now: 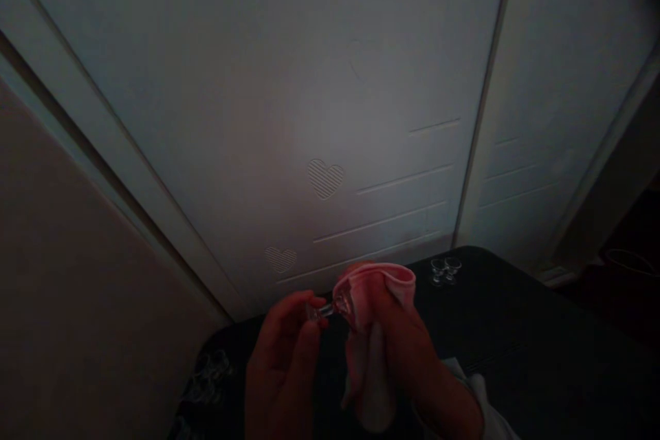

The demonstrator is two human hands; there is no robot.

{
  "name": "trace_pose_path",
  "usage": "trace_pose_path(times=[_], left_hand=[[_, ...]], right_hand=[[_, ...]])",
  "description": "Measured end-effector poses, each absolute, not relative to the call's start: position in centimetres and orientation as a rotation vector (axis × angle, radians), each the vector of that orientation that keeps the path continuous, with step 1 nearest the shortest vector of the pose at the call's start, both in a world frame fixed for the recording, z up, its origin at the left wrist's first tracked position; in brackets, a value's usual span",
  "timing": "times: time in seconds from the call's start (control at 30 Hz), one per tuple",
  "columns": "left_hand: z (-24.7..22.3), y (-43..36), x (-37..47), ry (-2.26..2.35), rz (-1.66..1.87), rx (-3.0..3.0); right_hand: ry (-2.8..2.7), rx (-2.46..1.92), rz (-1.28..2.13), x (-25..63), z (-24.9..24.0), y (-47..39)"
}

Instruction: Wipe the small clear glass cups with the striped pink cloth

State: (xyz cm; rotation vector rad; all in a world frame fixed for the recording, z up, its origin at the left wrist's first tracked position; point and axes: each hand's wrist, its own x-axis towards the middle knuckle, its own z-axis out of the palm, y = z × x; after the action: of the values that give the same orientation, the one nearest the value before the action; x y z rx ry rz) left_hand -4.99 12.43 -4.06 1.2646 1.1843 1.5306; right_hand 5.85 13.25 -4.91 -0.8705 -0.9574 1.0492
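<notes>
The scene is dim. My left hand (281,364) pinches the stem or base of a small clear glass (322,309) at the bottom centre. My right hand (412,357) is wrapped in a pink cloth (376,289) and presses it over the other end of that glass. The cloth's loose end hangs down between my hands. Most of the glass is hidden under the cloth.
A dark table (541,350) lies below my hands. Two small clear glasses (446,269) stand at its far edge, and more glassware (209,375) sits dimly at the left. A pale wardrobe door (320,117) with heart patterns rises behind.
</notes>
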Motion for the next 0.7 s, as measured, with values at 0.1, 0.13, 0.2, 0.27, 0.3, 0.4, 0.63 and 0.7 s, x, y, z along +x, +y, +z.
trace_pose_path(times=[0.1, 0.13, 0.2, 0.27, 0.3, 0.4, 0.63, 0.7], left_hand=[[-4.1, 12.4, -5.0, 1.193, 1.527, 1.233], [-4.1, 12.4, -5.0, 1.209, 1.531, 1.246], [-4.1, 12.5, -5.1, 1.242, 1.544, 1.298], [-4.0, 12.5, -5.2, 1.265, 1.559, 1.362], [-4.0, 12.6, -5.2, 1.273, 1.563, 1.396], [-4.0, 12.6, -5.2, 1.312, 1.579, 1.487], [-4.4, 12.2, -4.0, 1.418, 1.614, 1.630], [-4.5, 12.1, -3.8, 1.421, 1.647, 1.609]], right_hand=[[-1.023, -0.830, 1.048, 6.1, -4.7, 13.3], [-1.065, -0.823, 1.043, 6.1, -4.7, 13.3], [-1.147, -0.840, 1.015, 6.1, -4.8, 13.4], [-1.202, -0.870, 0.974, 6.1, -4.9, 13.4], [-1.219, -0.882, 0.946, 6.1, -4.9, 13.5], [-1.250, -0.924, 0.837, 6.0, -5.2, 13.7], [-1.222, -0.935, 0.552, 6.4, -5.7, 14.5], [-1.237, -0.913, 0.522, 6.5, -5.8, 14.5]])
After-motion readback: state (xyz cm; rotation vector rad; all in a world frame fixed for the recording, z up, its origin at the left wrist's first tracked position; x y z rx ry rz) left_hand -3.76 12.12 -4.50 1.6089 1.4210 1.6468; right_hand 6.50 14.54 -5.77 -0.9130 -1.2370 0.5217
